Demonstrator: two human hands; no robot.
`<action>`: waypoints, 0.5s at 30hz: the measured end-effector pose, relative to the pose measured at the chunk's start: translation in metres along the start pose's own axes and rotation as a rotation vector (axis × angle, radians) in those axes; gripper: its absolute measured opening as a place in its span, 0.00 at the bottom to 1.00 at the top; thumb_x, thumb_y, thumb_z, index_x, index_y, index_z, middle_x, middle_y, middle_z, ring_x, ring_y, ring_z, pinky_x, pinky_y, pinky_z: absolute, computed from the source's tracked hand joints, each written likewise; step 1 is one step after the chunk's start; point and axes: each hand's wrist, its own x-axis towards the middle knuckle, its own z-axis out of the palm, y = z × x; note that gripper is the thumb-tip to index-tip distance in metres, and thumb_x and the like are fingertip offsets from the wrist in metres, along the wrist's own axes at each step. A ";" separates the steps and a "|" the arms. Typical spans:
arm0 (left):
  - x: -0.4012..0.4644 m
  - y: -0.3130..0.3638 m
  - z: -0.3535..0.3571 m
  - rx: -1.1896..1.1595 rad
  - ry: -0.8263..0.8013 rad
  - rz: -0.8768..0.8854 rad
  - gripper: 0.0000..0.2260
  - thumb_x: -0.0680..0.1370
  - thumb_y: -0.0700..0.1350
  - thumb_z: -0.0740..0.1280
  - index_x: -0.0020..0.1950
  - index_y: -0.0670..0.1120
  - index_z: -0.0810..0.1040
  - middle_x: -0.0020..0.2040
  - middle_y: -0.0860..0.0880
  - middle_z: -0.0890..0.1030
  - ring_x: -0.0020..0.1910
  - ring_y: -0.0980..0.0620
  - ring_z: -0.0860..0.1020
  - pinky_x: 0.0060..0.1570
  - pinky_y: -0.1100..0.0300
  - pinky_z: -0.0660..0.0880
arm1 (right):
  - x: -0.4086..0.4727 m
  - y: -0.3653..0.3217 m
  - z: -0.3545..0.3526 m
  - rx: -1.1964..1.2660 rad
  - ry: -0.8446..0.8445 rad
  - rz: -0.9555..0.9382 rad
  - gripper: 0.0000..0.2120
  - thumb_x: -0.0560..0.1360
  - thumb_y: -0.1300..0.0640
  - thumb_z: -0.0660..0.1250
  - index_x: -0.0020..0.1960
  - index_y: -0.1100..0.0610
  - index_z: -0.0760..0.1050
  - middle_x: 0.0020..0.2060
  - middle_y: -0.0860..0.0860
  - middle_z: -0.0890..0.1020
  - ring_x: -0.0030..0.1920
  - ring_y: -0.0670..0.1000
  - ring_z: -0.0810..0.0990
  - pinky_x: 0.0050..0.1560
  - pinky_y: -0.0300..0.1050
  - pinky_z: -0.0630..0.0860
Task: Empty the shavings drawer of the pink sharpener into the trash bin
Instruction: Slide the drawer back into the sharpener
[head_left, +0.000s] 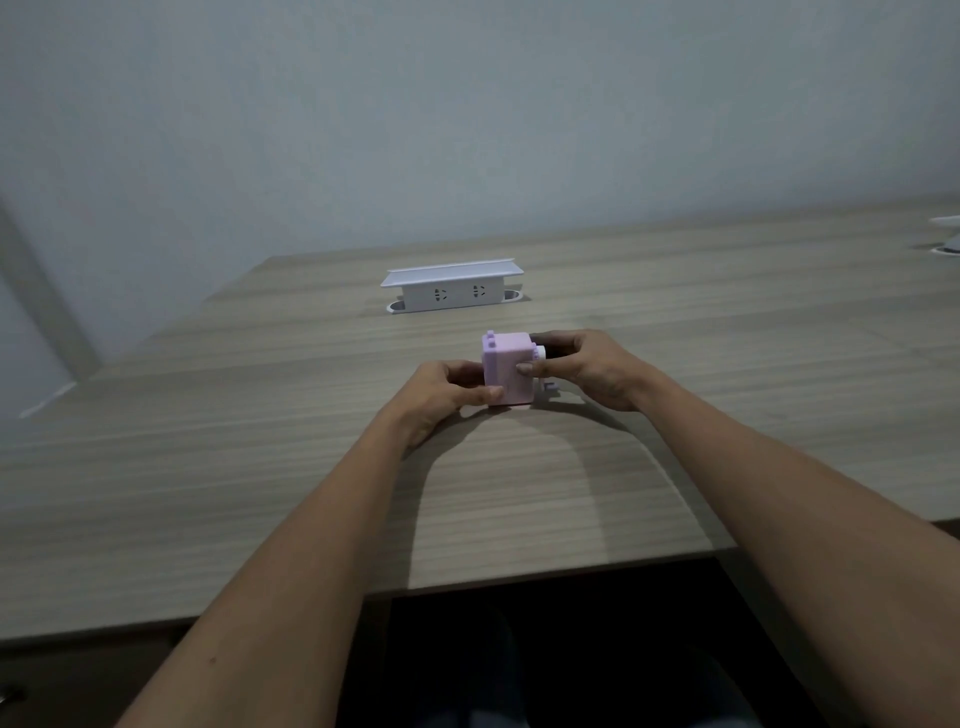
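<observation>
The pink sharpener (508, 364), a small boxy block with a white part and a crank on its right side, stands on the wooden desk (260, 441) in the middle of the view. My left hand (447, 392) grips its left and lower front side, thumb across the bottom edge. My right hand (587, 366) holds its right side, thumb on the front face, fingers wrapped behind near the white part. The shavings drawer cannot be made out. No trash bin is in view.
A white pop-up socket box (449, 288) with two outlets stands on the desk behind the sharpener. A white object (948, 234) sits at the far right edge. The desk's front edge runs just below my forearms, with dark space beneath.
</observation>
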 end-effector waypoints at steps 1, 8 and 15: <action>0.000 0.000 0.000 -0.002 -0.006 -0.003 0.19 0.73 0.39 0.77 0.64 0.42 0.83 0.55 0.48 0.88 0.55 0.49 0.85 0.55 0.58 0.79 | 0.000 0.000 -0.001 0.005 0.004 0.000 0.26 0.71 0.67 0.77 0.68 0.64 0.79 0.59 0.58 0.86 0.62 0.55 0.83 0.61 0.46 0.78; 0.003 0.005 -0.002 0.002 -0.054 0.016 0.15 0.75 0.40 0.76 0.59 0.53 0.83 0.51 0.51 0.88 0.47 0.56 0.85 0.50 0.58 0.76 | -0.011 0.005 -0.001 -0.096 -0.021 0.009 0.19 0.71 0.66 0.78 0.61 0.63 0.82 0.53 0.60 0.87 0.48 0.52 0.85 0.53 0.48 0.82; 0.027 0.012 -0.007 0.028 -0.023 0.043 0.19 0.74 0.39 0.76 0.64 0.45 0.82 0.54 0.50 0.87 0.54 0.53 0.85 0.50 0.64 0.80 | 0.010 -0.001 -0.019 -0.115 0.000 0.018 0.19 0.70 0.67 0.78 0.61 0.64 0.82 0.50 0.56 0.88 0.49 0.53 0.87 0.48 0.40 0.82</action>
